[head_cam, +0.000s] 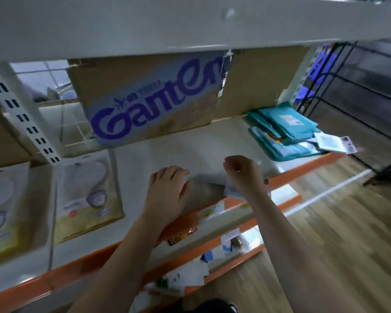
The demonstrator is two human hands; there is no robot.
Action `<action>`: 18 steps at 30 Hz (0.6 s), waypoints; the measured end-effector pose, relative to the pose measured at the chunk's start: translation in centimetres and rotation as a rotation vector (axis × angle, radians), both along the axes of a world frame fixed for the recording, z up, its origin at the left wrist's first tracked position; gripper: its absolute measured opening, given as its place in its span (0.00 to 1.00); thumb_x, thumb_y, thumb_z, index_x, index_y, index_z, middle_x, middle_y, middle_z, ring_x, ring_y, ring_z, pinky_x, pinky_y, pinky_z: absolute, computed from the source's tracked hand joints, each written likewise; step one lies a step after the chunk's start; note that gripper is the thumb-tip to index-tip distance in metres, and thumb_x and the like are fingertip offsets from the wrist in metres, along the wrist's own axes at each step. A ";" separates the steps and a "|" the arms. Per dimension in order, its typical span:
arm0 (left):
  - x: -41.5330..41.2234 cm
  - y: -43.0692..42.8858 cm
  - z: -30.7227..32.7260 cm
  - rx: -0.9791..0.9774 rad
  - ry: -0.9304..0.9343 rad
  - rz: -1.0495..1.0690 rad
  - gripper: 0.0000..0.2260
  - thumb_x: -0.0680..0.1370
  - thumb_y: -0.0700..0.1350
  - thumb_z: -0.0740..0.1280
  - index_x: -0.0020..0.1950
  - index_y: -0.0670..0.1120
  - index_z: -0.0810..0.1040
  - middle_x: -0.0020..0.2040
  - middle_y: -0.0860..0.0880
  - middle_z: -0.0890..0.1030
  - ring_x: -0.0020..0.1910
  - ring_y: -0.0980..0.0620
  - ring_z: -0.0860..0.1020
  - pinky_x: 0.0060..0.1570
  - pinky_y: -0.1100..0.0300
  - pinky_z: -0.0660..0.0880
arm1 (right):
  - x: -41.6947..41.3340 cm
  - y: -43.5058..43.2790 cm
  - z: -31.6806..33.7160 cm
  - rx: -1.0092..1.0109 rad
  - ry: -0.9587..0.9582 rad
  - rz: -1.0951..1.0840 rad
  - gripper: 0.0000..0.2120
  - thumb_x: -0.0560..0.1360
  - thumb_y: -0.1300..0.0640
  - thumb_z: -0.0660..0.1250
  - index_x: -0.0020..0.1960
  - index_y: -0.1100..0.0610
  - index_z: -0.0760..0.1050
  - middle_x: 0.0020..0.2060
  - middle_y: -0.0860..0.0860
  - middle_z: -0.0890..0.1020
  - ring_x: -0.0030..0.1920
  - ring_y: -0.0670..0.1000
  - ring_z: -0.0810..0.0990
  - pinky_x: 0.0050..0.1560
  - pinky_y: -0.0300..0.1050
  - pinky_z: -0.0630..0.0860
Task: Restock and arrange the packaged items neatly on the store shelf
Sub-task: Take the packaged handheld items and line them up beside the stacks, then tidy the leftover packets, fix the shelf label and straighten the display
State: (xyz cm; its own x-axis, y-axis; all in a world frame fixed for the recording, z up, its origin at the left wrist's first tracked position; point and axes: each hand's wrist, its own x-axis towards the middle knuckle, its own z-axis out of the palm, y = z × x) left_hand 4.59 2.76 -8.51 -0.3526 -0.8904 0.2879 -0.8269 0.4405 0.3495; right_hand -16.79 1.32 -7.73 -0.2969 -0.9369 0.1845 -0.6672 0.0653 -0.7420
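A flat grey packet [207, 185] lies near the front edge of the white shelf [167, 150] with the orange lip, blurred by motion. My left hand [167, 190] grips its left end with curled fingers. My right hand [244, 175] pinches its right end, where a pale blue-white corner shows below the fingers. Left of my hands, cream and yellow packs [88, 195] stand in a row on the same shelf. At the shelf's right end is a pile of teal packets [284, 129].
A cardboard box [149, 98] printed with purple letters leans at the back of the shelf. The lower orange-edged shelves [212, 245] hold mixed small packets. A black wire rack [348, 86] stands on the wooden floor at the right. Another shelf board [145, 26] hangs close overhead.
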 end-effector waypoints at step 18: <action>-16.4 -3.9 -1.5 0.286 -0.178 -0.108 0.28 0.78 0.59 0.63 0.74 0.49 0.64 0.67 0.48 0.69 0.67 0.47 0.65 0.64 0.51 0.63 | -18.9 -1.2 -1.6 -0.038 0.044 0.069 0.08 0.78 0.59 0.66 0.53 0.58 0.82 0.44 0.49 0.83 0.42 0.45 0.77 0.37 0.24 0.66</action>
